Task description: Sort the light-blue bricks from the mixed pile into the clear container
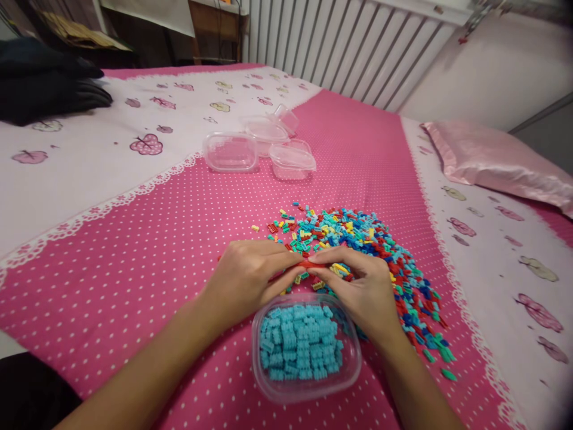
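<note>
Between my two hands is a small red toy brick piece (310,264), pinched at both ends; whether it is one brick or several joined I cannot tell. My left hand (250,272) has its thumb and fingers closed on the piece's left end. From the other side my right hand (364,286) grips it with thumb and forefinger. Just below them stands a clear plastic tub (308,394) holding many light-blue bricks (299,343). Behind and to the right of my hands spreads a heap of mixed small bricks (358,233) in red, blue, green and yellow, partly hidden by my right hand.
Several clear plastic containers (230,152) lie farther back on the pink dotted bedsheet (179,227). A pink pillow (496,155) rests at the right. Dark cloth (49,80) lies at the far left, and a white ribbed panel (340,45) stands behind the bed.
</note>
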{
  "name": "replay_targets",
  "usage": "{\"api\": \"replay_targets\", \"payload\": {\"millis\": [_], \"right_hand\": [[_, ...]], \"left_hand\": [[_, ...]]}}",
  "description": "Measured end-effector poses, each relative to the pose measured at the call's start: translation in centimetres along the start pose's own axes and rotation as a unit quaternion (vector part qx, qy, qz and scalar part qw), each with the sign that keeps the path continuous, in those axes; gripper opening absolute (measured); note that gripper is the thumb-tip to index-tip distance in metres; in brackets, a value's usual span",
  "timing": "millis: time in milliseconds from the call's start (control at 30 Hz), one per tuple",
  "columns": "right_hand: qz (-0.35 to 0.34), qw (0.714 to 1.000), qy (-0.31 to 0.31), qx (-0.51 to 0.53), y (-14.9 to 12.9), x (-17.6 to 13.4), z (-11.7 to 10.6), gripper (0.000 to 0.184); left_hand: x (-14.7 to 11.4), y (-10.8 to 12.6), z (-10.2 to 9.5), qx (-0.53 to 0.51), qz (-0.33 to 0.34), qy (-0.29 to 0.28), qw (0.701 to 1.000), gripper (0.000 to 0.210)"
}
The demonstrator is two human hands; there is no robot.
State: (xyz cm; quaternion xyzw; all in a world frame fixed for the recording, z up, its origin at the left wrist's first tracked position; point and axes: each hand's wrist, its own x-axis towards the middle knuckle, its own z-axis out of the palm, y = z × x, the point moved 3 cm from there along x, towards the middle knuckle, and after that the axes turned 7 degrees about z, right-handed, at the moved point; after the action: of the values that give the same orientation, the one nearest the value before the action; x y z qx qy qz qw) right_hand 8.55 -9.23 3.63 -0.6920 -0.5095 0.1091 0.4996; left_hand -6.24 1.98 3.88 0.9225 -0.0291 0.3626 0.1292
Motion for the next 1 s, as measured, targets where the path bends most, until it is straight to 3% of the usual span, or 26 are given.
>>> {"api": "replay_targets", "payload": {"millis": [300, 667, 1000], "right_hand": [[-0.026, 1.000, 0.002, 0.005, -0.1, 0.1, 0.0, 0.009], [0.036, 0.998, -0.013, 0.058, 0.6, 0.3, 0.0, 0.012], [0.024, 0.999, -0.007, 0.032, 0.1, 0.1, 0.0, 0.007]], "left_hand": [[-0.1, -0.3, 0.1, -0.033, -0.007, -0.008, 0.999, 0.015], [0.0, -0.6, -0.2, -0.001, -0.019, -0.006, 1.000, 0.016], [0.1, -0.3, -0.6, 0.018, 0.007, 0.018, 1.000, 0.015]]}}
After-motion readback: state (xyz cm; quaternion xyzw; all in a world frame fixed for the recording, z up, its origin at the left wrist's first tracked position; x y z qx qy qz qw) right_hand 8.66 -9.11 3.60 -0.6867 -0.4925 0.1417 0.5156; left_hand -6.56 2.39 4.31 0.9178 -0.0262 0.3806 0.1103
